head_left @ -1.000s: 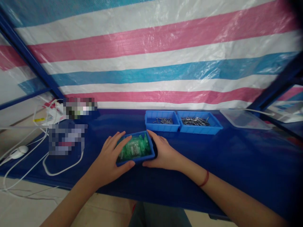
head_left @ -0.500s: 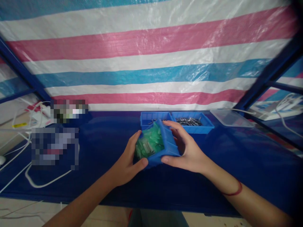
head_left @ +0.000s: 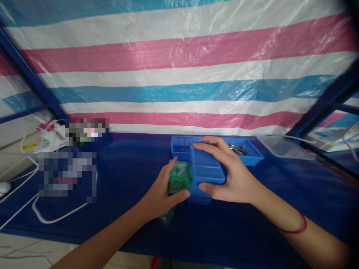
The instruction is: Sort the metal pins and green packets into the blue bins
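a striped pink, white and blue tarp hung behind the dark blue table. two blue bins stood side by side at the back: one with a few metal pins, the other with a heap of them. a clear plastic tray lay just beside them. white cables trailed near a white mouse.

Right hand tipping blue bin (upended), left hand against green packets

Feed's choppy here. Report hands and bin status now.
Right hand grips tipped blue bin. Left hand cups green packets at its mouth. Two parts bins close behind.
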Motion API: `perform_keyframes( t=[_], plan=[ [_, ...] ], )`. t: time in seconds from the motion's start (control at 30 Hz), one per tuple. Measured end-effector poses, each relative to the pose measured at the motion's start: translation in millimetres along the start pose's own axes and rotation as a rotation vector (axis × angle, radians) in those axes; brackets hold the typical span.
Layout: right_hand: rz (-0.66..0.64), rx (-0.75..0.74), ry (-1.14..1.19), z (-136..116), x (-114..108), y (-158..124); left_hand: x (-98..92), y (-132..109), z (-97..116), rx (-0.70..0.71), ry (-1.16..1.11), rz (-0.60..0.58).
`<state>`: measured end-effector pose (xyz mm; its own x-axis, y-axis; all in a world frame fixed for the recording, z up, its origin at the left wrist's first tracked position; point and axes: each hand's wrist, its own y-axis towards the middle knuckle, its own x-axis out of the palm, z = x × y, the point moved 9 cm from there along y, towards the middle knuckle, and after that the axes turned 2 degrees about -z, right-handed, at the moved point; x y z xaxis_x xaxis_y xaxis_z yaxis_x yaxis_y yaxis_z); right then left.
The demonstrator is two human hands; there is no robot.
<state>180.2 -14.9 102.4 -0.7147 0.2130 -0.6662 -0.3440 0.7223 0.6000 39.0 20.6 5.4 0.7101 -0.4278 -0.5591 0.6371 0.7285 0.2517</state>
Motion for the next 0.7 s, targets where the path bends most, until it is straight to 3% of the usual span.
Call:
perform_keyframes(
  t=[0.13, 0.33, 0.43, 0.7],
  plan=[
    [-0.058, -0.006, -0.076, -2.7, -1.5, 4.5, 5.9, 3.7, 6.9, -0.026, 0.178, -0.026],
    [-0.165, 0.041, -0.164, -0.9, -3.6, 6.5, 13.3, 6.9, 5.8, -0.060, 0.395, 0.070],
    [-0.231, 0.065, -0.209, 2.9, -3.2, 3.6, 14.7, 8.9, 6.7, -0.044, 0.441, 0.057],
    [-0.269, 0.094, -0.330, 19.6, -27.0, -8.1, 0.9, -12.8, 10.0, 0.109, 0.477, -0.338]
  ],
)
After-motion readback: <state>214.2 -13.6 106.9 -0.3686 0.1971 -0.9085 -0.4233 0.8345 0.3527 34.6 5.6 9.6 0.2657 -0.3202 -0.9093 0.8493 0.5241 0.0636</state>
